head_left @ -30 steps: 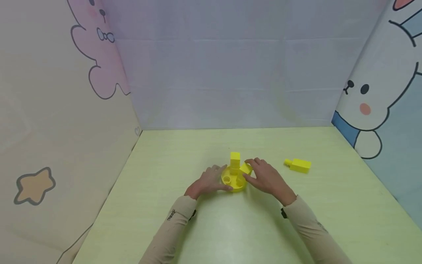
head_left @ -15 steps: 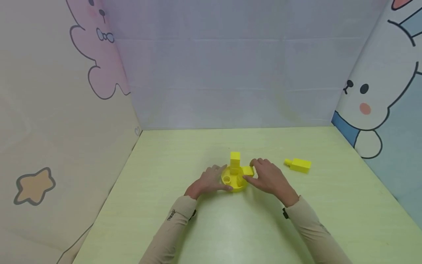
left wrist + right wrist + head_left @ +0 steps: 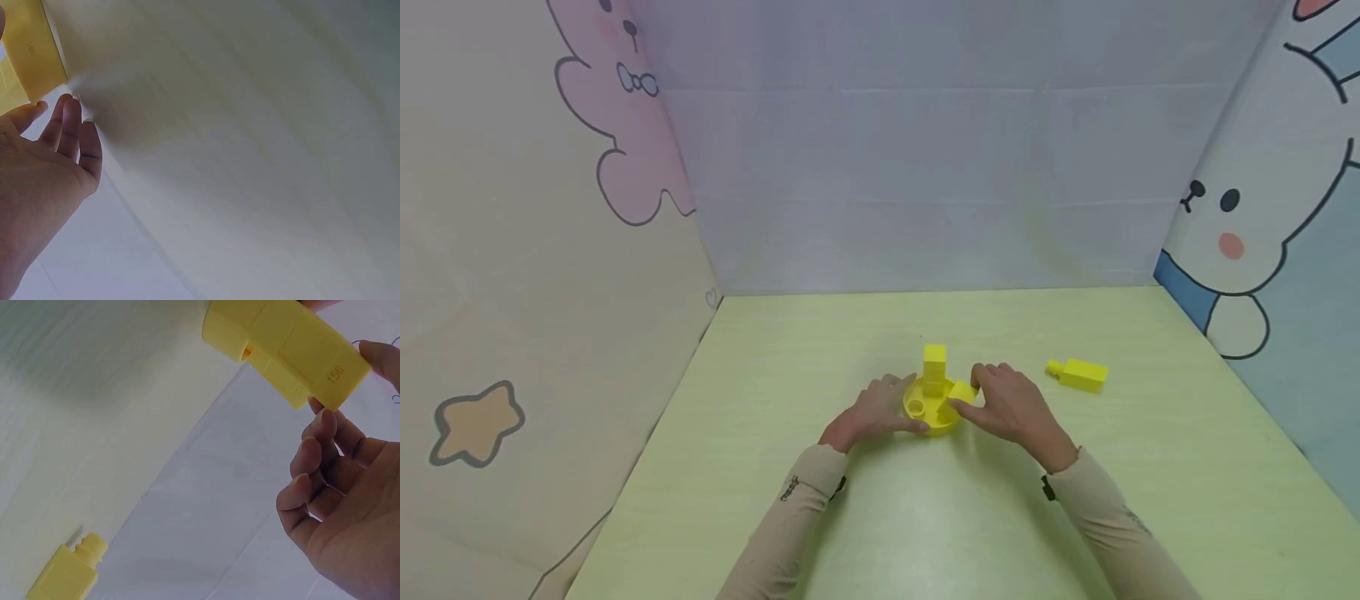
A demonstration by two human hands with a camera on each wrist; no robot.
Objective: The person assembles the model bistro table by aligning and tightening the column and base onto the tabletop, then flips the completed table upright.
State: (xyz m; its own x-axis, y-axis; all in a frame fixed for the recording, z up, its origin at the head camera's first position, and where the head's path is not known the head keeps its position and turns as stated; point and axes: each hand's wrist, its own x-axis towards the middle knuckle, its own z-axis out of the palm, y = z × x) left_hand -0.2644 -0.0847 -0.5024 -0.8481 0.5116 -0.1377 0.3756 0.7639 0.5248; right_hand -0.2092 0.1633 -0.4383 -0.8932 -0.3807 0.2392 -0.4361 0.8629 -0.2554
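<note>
A round yellow base [image 3: 943, 427] with raised sockets sits on the table. My left hand [image 3: 880, 408] holds it at its left rim, fingers behind and thumb in front. An upright yellow block [image 3: 935, 362] stands at the back of the base. My right hand [image 3: 1013, 408] pinches a second yellow block [image 3: 961, 392] over the base's right side, between thumb and fingers. In the right wrist view this block [image 3: 334, 369] shows the number 156. Whether its lower end is inside a socket is hidden. The front-left socket [image 3: 916, 408] is uncovered.
A third yellow block [image 3: 1082, 376] lies on its side to the right of the hands, its threaded end [image 3: 92, 547] visible in the right wrist view. Cloth walls with cartoon animals enclose the pale table [image 3: 925, 525] at the back and sides.
The block in my right hand first tipped to the right, then turned and shifted slightly left and down. My right hand turned with it. My left hand stays on the base.
</note>
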